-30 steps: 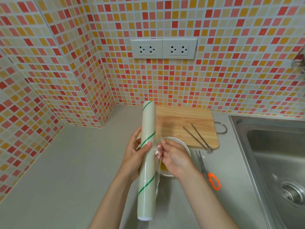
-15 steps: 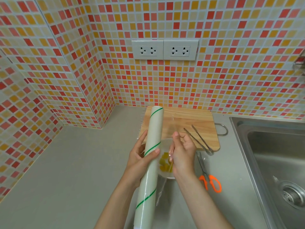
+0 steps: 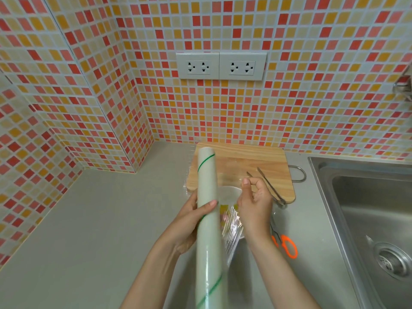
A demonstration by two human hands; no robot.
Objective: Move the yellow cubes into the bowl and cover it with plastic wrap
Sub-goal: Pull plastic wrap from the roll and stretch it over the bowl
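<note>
A long white plastic-wrap roll [image 3: 207, 210] stands left of the round white bowl [image 3: 229, 194], which sits before the rectangular wooden cutting board [image 3: 240, 161]. Metal tongs [image 3: 270, 186] lie on the board's right; orange-handled scissors [image 3: 286, 244] lie right of the bowl; the steel sink [image 3: 365, 197] is farthest right.

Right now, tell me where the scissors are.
In the head view, the scissors lie on the counter right of the right hand, between bowl and sink.

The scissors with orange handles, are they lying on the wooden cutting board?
No, the scissors lie on the grey counter, in front of the cutting board, close to the right hand.
</note>
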